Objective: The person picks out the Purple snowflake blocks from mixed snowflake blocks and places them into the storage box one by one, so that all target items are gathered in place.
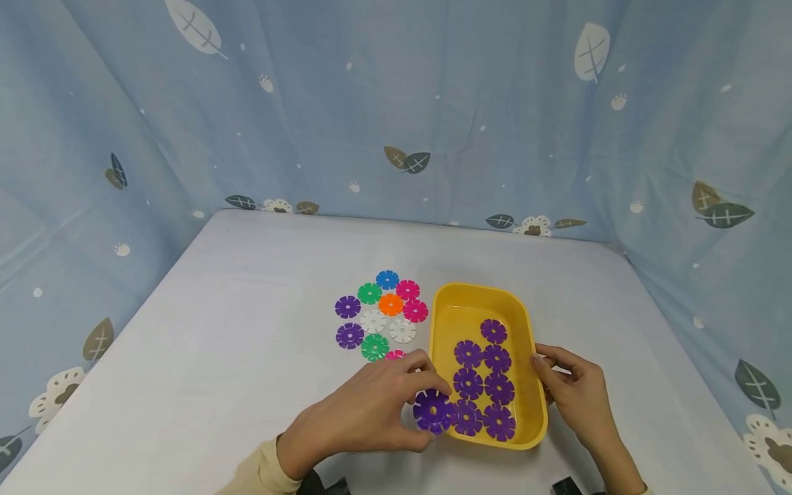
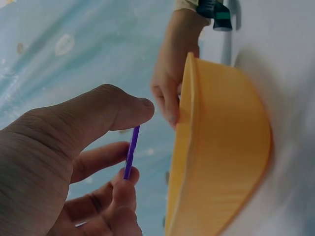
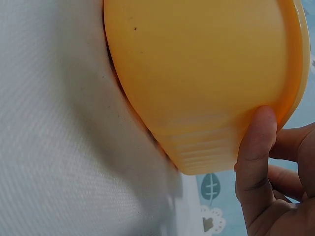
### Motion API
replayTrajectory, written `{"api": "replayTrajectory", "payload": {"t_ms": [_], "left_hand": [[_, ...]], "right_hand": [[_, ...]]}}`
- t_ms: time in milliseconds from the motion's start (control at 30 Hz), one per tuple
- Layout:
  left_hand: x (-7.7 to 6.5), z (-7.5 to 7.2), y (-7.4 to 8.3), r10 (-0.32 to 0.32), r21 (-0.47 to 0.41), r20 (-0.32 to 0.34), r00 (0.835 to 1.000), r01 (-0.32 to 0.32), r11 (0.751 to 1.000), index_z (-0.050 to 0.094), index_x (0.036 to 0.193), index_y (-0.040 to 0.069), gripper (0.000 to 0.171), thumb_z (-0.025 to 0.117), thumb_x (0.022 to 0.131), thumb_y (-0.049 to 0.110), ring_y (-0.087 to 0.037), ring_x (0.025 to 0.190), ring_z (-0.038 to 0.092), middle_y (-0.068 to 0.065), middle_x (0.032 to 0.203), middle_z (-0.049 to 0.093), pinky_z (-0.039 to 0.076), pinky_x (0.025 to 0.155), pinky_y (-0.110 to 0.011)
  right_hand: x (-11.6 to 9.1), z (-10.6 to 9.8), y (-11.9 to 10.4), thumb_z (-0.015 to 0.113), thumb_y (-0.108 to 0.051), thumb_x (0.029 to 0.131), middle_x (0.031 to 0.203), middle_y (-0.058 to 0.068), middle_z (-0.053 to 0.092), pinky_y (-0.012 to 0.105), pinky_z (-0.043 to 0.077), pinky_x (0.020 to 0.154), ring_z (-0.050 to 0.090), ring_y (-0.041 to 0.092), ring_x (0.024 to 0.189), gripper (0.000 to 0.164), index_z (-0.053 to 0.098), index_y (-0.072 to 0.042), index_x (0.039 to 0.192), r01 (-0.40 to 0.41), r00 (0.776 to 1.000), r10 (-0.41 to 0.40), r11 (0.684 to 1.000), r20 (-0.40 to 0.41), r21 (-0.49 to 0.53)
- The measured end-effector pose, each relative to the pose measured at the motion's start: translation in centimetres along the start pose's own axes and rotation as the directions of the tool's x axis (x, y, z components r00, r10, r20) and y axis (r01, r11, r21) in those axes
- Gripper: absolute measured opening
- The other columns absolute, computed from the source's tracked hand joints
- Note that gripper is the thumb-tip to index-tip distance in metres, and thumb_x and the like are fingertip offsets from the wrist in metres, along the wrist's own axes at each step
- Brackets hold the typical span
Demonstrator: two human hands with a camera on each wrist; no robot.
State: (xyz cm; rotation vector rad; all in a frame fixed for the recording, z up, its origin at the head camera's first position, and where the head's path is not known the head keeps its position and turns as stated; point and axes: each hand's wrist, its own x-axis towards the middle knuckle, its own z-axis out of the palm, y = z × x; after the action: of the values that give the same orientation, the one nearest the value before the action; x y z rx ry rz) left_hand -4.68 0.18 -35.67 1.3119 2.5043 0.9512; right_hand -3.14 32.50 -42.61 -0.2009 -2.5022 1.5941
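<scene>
A purple notched plastic disc [image 1: 424, 414] is pinched between the thumb and fingertips of my left hand [image 1: 371, 405]. It overlaps the near left rim of a yellow tray [image 1: 460, 313] in the head view. Edge-on, the same disc [image 2: 131, 156] shows thin in the left wrist view. Inside the tray, several matching purple discs [image 1: 500, 390] lie flat in two columns. My right hand [image 1: 581, 392] holds the tray's right wall at the rim, a finger [image 3: 258, 142] pressing on the wall's outside in the right wrist view.
Left of the tray, loose notched discs lie in a cluster on the white tabletop [image 1: 247, 344]: blue [image 1: 388, 276], orange [image 1: 386, 303], and pink, green, white and purple ones. A blue leaf-patterned curtain [image 1: 346, 117] stands around the table's back and sides.
</scene>
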Motion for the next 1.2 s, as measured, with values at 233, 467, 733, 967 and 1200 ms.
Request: {"api": "replayTrajectory", "payload": {"t_ms": [233,467,733,967,1200], "left_hand": [[1.4,-0.1,-0.4,0.021,0.024,-0.012,1.0,-0.021,1.0,0.069,0.121,0.021,0.047,0.084,0.078,0.03,-0.003,0.086,0.051,0.01,0.11,0.055,0.046,0.072,-0.014],[2.4,0.0,-0.8,0.024,0.033,-0.019,1.0,-0.024,0.999,0.069,0.121,0.019,0.047,0.085,0.078,0.032,-0.004,0.085,0.055,0.007,0.111,0.057,0.046,0.072,-0.012],[3.7,-0.2,-1.3,0.017,0.075,-0.029,0.999,-0.015,0.997,0.07,0.12,0.017,0.047,0.084,0.079,0.034,-0.006,0.082,0.054,0.005,0.11,0.057,0.046,0.07,-0.013],[4.8,-0.1,-1.6,-0.042,0.1,-0.006,0.999,0.042,0.994,0.07,0.12,0.018,0.05,0.085,0.077,0.037,-0.005,0.078,0.051,0.005,0.109,0.057,0.046,0.065,-0.014],[5.7,0.0,-2.1,-0.077,0.114,0.014,0.997,0.075,0.991,0.07,0.121,0.018,0.048,0.085,0.078,0.031,-0.006,0.077,0.052,0.002,0.11,0.057,0.046,0.065,-0.016]], "right_hand": [[-0.1,0.0,-0.1,0.065,-0.019,0.099,0.087,0.014,0.063,0.032,0.055,0.048,0.064,0.019,0.055,0.034,0.066,0.004,0.123,0.009,1.0,-0.009,1.0,-0.003,-0.007],[-0.1,0.0,0.0,0.065,-0.017,0.099,0.087,0.014,0.063,0.032,0.054,0.047,0.064,0.019,0.054,0.032,0.066,0.004,0.122,0.047,0.999,-0.047,0.999,-0.004,-0.021],[-0.2,0.0,0.1,0.065,-0.015,0.099,0.086,0.015,0.064,0.032,0.054,0.047,0.063,0.019,0.053,0.03,0.067,0.005,0.121,0.061,0.998,-0.061,0.998,-0.008,-0.02],[-0.2,0.0,0.2,0.065,-0.017,0.099,0.088,0.016,0.063,0.032,0.054,0.047,0.063,0.019,0.052,0.031,0.067,0.004,0.121,0.062,0.998,-0.062,0.998,0.001,-0.02],[-0.1,0.0,0.1,0.064,-0.016,0.099,0.087,0.015,0.063,0.031,0.054,0.047,0.063,0.019,0.051,0.029,0.067,0.004,0.12,0.065,0.998,-0.065,0.997,-0.005,-0.049]]}}
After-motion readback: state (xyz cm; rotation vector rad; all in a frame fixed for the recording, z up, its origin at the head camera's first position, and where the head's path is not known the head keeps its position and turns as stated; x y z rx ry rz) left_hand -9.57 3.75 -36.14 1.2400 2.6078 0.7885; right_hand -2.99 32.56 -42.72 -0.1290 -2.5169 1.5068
